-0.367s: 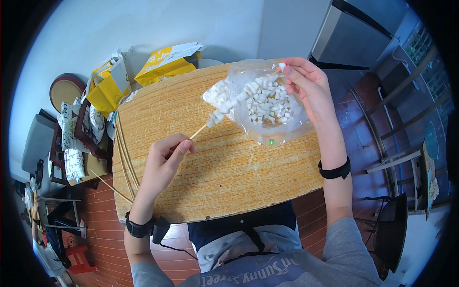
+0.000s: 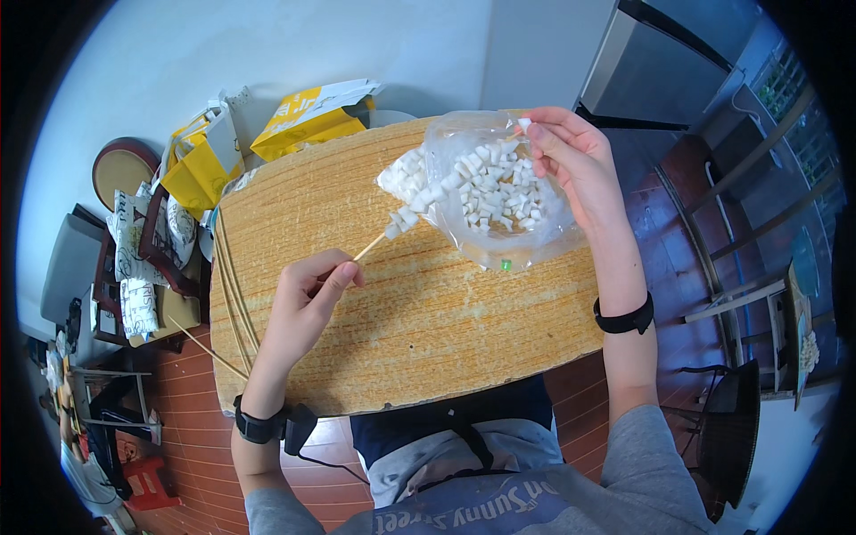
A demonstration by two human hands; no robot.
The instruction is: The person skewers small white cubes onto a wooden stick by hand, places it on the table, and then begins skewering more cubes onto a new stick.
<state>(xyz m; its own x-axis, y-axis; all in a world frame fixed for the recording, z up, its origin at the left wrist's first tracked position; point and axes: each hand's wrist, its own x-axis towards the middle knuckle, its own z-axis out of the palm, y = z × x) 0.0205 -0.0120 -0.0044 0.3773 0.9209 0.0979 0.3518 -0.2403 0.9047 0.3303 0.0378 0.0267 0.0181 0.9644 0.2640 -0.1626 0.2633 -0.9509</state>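
Note:
My left hand is closed round a thin wooden stick over the left half of the table. Small white chunks are threaded along the stick, which slants up and right across a clear plastic bag. My right hand pinches a white chunk at the stick's far tip, above the bag's right rim. Inside the open bag lie many loose white chunks, with more bunched at its left end. Whether they are foam or sweets I cannot tell.
The wood-grain table has several long thin sticks along its left edge. Yellow and white paper bags stand behind it. A chair with cushions is at the left, a fridge at the back right, a black chair at the right.

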